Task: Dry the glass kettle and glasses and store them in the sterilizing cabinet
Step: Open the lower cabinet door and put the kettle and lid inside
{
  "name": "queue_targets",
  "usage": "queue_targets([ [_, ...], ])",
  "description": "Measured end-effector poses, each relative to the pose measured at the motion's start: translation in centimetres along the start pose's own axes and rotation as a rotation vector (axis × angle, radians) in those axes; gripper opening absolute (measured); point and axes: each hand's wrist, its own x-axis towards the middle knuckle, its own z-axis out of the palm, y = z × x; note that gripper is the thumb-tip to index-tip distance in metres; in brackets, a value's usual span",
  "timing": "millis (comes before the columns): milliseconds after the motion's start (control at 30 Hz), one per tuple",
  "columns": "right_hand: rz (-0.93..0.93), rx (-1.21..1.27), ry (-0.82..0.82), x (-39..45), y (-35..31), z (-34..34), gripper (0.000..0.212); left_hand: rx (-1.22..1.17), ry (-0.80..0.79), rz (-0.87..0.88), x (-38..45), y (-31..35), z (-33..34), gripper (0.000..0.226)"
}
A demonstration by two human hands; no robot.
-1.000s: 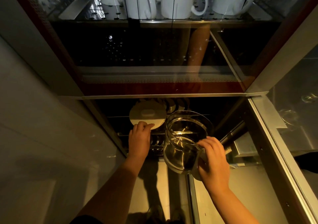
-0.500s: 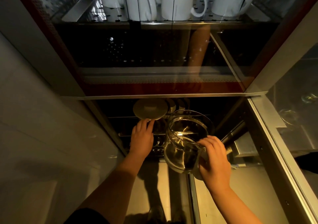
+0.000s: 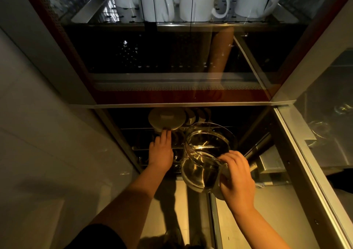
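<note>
The clear glass kettle (image 3: 205, 153) hangs tilted at the mouth of the lower compartment of the sterilizing cabinet (image 3: 183, 105). My right hand (image 3: 236, 176) grips it by the handle at its near side. A round pale lid (image 3: 167, 118) lies deep on the wire rack (image 3: 145, 148) inside. My left hand (image 3: 161, 150) reaches in over the rack with straight fingers, their tips touching the lid's near edge. Glasses show only as dim shapes under my left hand.
Several white mugs (image 3: 194, 0) stand on the perforated upper shelf behind the closed glass door (image 3: 172, 61). The lower door (image 3: 305, 162) swings open to the right. A pale wall panel (image 3: 47, 134) flanks the cabinet on the left. Small round items (image 3: 196, 114) sit behind the lid.
My left hand has pushed the lid deeper into the lower compartment, and its fingers have straightened. The kettle in my right hand has barely moved.
</note>
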Motion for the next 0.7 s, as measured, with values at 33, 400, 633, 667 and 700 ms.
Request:
queue_targets([
  [33,0.001,0.001,0.0,0.0,0.1,0.0,0.06,0.014,-0.013,-0.004,0.3,0.1,-0.2,0.075],
  [400,0.014,-0.017,-0.005,-0.3,0.5,-0.2,0.065,0.076,-0.181,-0.03,3.0,0.3,-1.5,0.072],
  [633,0.011,-0.02,0.003,-0.3,0.4,-0.3,0.065,0.104,-0.247,0.016,3.6,0.1,-1.9,0.074],
  [667,0.011,-0.021,0.003,-0.3,0.4,-0.3,0.065,0.113,-0.249,0.008,3.5,0.1,-2.0,0.075],
  [700,0.011,-0.023,0.003,-0.3,0.4,-0.3,0.065,0.122,-0.25,0.0,3.3,0.1,-1.9,0.077],
])
